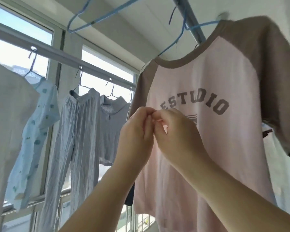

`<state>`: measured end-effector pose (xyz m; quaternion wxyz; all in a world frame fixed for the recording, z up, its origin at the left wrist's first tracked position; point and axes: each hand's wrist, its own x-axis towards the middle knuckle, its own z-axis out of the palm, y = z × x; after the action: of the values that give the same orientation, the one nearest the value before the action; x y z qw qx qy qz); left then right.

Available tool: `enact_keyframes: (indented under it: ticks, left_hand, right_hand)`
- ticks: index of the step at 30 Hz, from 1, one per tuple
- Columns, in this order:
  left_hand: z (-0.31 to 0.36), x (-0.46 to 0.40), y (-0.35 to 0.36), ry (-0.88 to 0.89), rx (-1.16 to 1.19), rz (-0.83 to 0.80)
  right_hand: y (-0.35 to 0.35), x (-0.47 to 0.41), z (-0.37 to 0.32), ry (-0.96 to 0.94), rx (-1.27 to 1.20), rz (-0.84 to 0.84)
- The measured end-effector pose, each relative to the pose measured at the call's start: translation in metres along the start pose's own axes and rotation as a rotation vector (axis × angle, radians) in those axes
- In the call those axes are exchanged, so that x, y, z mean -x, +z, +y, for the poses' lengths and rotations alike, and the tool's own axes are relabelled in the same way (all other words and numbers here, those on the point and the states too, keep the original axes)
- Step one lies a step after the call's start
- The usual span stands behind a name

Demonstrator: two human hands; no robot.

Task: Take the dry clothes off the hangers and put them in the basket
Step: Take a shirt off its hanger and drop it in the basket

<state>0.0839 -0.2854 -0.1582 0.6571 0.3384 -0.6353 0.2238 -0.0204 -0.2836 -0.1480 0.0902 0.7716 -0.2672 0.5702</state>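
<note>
Pink T-shirt hangs lengthwise down, front facing camera; both hands' fingers curled, grasp unclear.

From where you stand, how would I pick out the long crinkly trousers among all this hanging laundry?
Find the rail running across the window. The trousers hang below it, second from the left, between a pale blue printed top and a short grey collared top. They alone are pleated and hang far lower than both.

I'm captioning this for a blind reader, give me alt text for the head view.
Two hands, left and right, meet fingertip to fingertip before a pink and brown T-shirt on a blue hanger; pale clothes hang by the window.
</note>
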Motion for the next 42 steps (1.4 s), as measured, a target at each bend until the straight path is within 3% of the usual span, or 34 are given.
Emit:
enact_keyframes:
  ticks: [6,15,20,22,26,28,33,42]
  left_hand:
    - [-0.014,-0.063,-0.001,0.108,0.038,0.047]
    - [-0.036,-0.137,0.008,0.132,0.013,0.102]
    - [-0.052,-0.177,0.017,0.173,-0.200,0.133]
    - [-0.053,-0.191,0.019,0.181,-0.280,0.084]
    - [-0.057,-0.216,0.027,0.117,-0.355,-0.170]
    - [-0.061,-0.222,0.031,0.106,-0.256,-0.205]
    - [-0.057,-0.218,0.025,0.156,-0.012,-0.065]
    - [-0.051,-0.216,0.013,0.233,-0.079,0.023]
  right_hand:
    - [-0.003,-0.058,-0.011,-0.083,0.179,0.054]
    - [-0.009,-0.131,-0.014,-0.237,0.701,0.120]
    - [-0.015,-0.171,-0.014,-0.319,0.952,0.183]
    - [-0.022,-0.184,-0.016,-0.329,1.011,0.187]
    - [-0.032,-0.203,-0.021,-0.274,1.157,0.088]
    - [-0.034,-0.209,-0.021,-0.229,1.201,0.030]
    - [-0.032,-0.221,-0.011,-0.178,1.229,0.016]
    - [-0.036,-0.221,-0.008,-0.224,1.261,0.095]
